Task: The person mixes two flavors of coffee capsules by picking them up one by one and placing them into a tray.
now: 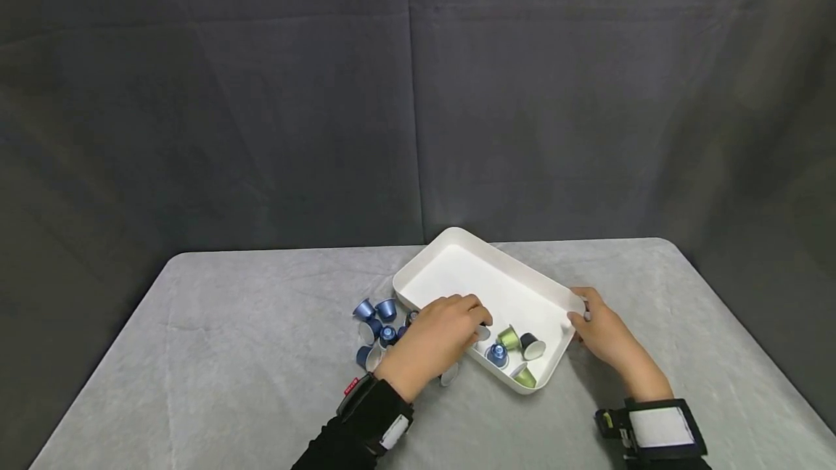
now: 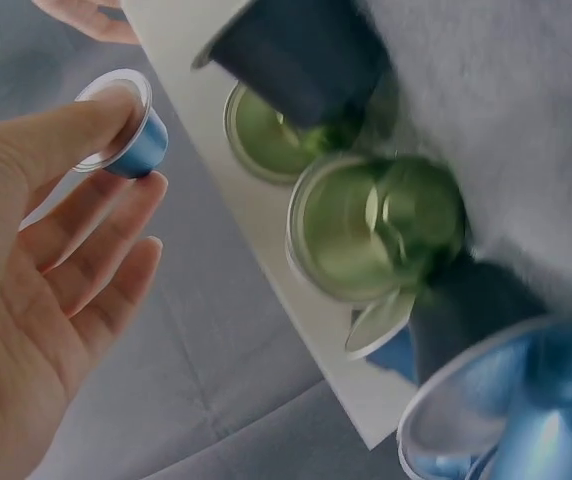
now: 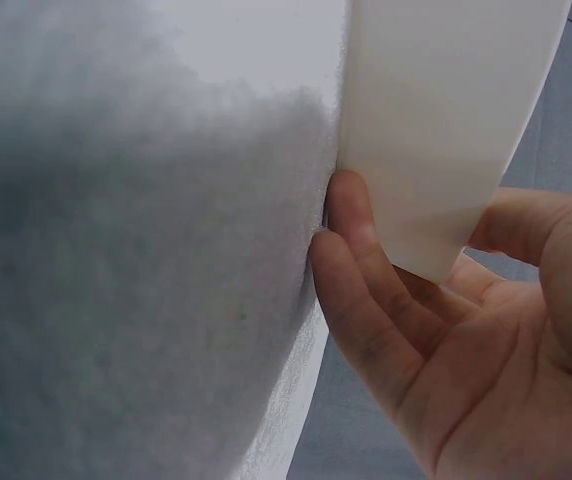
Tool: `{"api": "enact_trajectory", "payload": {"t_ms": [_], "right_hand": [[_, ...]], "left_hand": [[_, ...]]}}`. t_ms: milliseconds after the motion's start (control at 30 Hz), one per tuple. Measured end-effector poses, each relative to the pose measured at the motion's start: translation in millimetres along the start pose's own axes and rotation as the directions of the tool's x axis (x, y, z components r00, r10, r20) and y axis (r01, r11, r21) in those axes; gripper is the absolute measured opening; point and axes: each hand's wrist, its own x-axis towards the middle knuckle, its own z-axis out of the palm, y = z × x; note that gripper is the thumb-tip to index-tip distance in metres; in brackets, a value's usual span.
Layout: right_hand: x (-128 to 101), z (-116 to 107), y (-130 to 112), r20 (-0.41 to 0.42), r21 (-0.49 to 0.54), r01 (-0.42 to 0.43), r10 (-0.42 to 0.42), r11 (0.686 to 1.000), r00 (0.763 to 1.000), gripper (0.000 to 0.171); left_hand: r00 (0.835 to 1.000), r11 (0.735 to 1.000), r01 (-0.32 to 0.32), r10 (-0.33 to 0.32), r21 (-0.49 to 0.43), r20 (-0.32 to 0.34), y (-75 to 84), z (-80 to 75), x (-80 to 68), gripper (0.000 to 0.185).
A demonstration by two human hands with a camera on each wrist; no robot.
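Head view shows your left hand [image 1: 440,336] reaching over the near rim of the white tray [image 1: 457,267], while your right hand [image 1: 604,336] grips the tray's right corner. In the left wrist view your thumb and fingertips [image 2: 116,110] pinch a single blue capsule [image 2: 131,140] by its foil rim, the other fingers relaxed and spread. In the right wrist view your fingers [image 3: 366,290] curl round the corner wall from outside, so that hand has hold of the tray itself.

Inside the tray, at its near right end, lie green capsules [image 1: 508,338], a dark one [image 1: 532,345] and a blue one [image 1: 498,355]. A loose cluster of blue capsules [image 1: 375,321] sits on the grey worktop [image 1: 228,354], just left of the tray.

Your pinch is shallow, on the rim only, so the capsule could likely slip or tip out. Your wrist hangs close above the loose cluster; a careless sweep may scatter it. If your right hand tugs, the tray could slide on the cloth.
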Motion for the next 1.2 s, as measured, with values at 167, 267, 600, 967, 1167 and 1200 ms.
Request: {"api": "enact_trajectory", "payload": {"t_ms": [167, 267, 600, 967, 1167, 1200], "right_hand": [[0, 0, 0, 0.001, -0.002, -0.006, 0.006, 1.0, 1.0, 0.048], [1, 0, 0, -0.001, -0.002, -0.009, 0.009, 1.0, 1.0, 0.048], [0, -1, 0, 0.004, 0.002, -0.003, 0.003, 1.0, 1.0, 0.048], [0, 0, 0, -0.002, 0.009, -0.002, 0.002, 1.0, 1.0, 0.048], [0, 0, 0, -0.002, 0.013, -0.007, 0.007, 1.0, 1.0, 0.048], [0, 0, 0, -0.004, 0.013, -0.009, 0.009, 1.0, 1.0, 0.048]], "left_hand": [[1.0, 1.0, -0.001, 0.002, -0.013, 0.022, 5.4, 6.5, 3.5, 0.024], [1.0, 0.999, -0.006, 0.006, -0.034, 0.014, 7.3, 9.8, 5.8, 0.024], [0.999, 0.996, 0.009, -0.005, -0.093, 0.041, 9.3, 13.9, 14.8, 0.025], [0.998, 0.996, 0.032, -0.026, -0.088, 0.063, 7.9, 16.9, 21.9, 0.026], [0.998, 0.998, 0.015, -0.012, -0.056, 0.055, 7.0, 15.9, 22.4, 0.026], [0.999, 0.999, 0.012, -0.009, -0.053, 0.052, 6.9, 16.0, 22.4, 0.026]]}}
